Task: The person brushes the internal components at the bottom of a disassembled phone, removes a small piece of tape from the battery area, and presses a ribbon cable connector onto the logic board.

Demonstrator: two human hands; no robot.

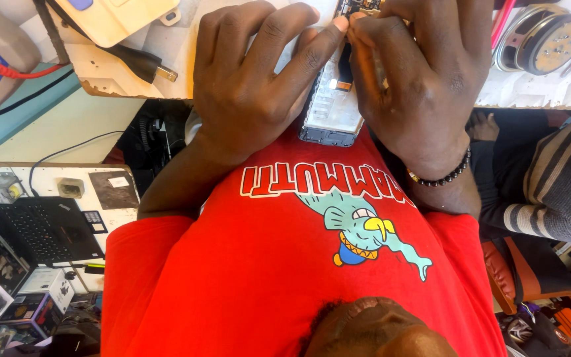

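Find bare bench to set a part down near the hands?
Two patches: the white bench strip between the black plug and the left hand, and the bench edge below the round speaker, right of the right hand. It is crowded over the opened phone, where both hands meet.

You face a worn white workbench [536, 96]; beside you a low white table [47, 177] carries a black laptop [44, 228], lit by daylight.

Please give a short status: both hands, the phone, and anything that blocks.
Left hand flat on opened phone, steadying it. Right hand pinching a small part at its top edge. Nothing blocking; power plug lies apart, to the side.
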